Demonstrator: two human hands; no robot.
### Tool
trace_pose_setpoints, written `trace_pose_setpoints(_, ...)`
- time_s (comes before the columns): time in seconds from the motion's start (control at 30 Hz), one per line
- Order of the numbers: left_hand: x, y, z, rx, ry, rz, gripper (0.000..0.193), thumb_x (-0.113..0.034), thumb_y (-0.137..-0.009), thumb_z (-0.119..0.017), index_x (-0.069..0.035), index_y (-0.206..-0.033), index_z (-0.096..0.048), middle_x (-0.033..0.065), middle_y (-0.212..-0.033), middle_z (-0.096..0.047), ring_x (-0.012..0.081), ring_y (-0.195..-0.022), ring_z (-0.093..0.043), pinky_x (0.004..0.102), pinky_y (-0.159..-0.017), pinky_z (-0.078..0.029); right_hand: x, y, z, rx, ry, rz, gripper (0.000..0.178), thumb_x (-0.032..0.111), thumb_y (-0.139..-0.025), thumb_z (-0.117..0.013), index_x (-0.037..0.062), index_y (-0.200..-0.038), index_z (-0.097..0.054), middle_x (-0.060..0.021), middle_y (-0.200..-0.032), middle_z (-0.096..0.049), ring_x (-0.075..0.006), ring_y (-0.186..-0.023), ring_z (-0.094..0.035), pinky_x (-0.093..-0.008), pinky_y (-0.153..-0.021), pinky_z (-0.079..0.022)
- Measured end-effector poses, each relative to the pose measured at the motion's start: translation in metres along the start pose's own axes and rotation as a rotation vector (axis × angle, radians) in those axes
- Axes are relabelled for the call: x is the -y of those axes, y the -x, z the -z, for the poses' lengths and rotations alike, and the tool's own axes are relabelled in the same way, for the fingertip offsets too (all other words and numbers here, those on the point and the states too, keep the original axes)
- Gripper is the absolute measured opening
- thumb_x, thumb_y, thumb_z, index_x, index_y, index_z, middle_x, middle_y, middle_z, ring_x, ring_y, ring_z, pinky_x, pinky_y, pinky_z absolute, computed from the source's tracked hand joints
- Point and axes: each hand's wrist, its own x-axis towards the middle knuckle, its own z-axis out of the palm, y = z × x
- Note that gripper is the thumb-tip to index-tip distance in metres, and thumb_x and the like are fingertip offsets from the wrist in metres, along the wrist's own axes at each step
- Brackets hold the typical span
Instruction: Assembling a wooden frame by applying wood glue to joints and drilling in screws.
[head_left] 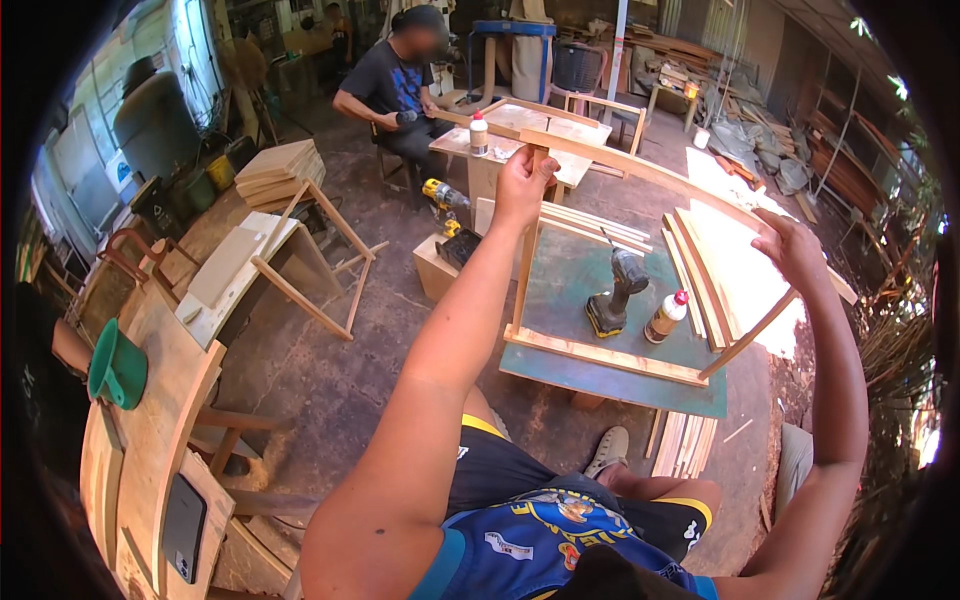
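A light wooden frame [610, 357] stands on edge on a green-topped table [570, 275]. Its long top rail [640, 165] runs across at the height of my raised arms. My left hand [525, 185] is closed around the left post where it meets that rail. Farther right, my right hand [792, 248] grips the rail near its right end, fingers over the top. Inside the frame's outline, on the tabletop, stand a cordless drill [628, 275] and a white glue bottle with a red cap [667, 315].
Wooden strips [700, 280] lie at the table's right. Ahead, a seated co-worker [390, 95] holds a tool at another table [575, 165]. A yellow drill [445, 195] sits left of my table. A wooden frame [330, 260], stacked boards [280, 172] and a green dipper [118, 365] are leftward.
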Motion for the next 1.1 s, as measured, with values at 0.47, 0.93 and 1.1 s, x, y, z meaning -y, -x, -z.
trace_pose_setpoints(0.47,-0.009,-0.029,0.002,0.023,0.241,0.006,0.079,-0.069,-0.087,-0.036,-0.011,-0.142,-0.032,0.0105,-0.108,-0.061,0.0228,-0.090,-0.058,0.0354,-0.074,-0.047,-0.059,-0.052,-0.036,-0.130,0.053,0.239,0.052,0.042,-0.081,-0.066,0.0191,-0.127,-0.056,-0.0177,-0.108,-0.063,-0.0359,-0.105,-0.056,-0.0452,-0.085,-0.046)
trace_pose_setpoints(0.93,-0.037,-0.017,-0.040,-0.195,-0.019,-0.003,0.032,-0.039,-0.099,-0.038,-0.010,-0.090,-0.049,0.0012,-0.067,-0.051,0.0110,-0.054,-0.048,0.0226,-0.050,-0.036,-0.062,-0.049,-0.043,-0.143,0.043,0.255,0.065,0.066,-0.076,-0.057,0.0197,-0.122,-0.061,-0.0109,-0.106,-0.067,-0.0309,-0.099,-0.061,-0.0426,-0.080,-0.049)
trace_pose_setpoints(1.1,-0.037,-0.018,-0.041,-0.248,0.003,-0.013,0.030,-0.035,-0.098,-0.038,-0.009,-0.090,-0.049,0.0024,-0.065,-0.051,0.0112,-0.053,-0.047,0.0227,-0.050,-0.036,-0.057,-0.049,-0.041,-0.139,0.026,0.256,0.064,0.064,-0.075,-0.060,0.0188,-0.120,-0.062,-0.0101,-0.107,-0.066,-0.0307,-0.099,-0.061,-0.0422,-0.080,-0.049)
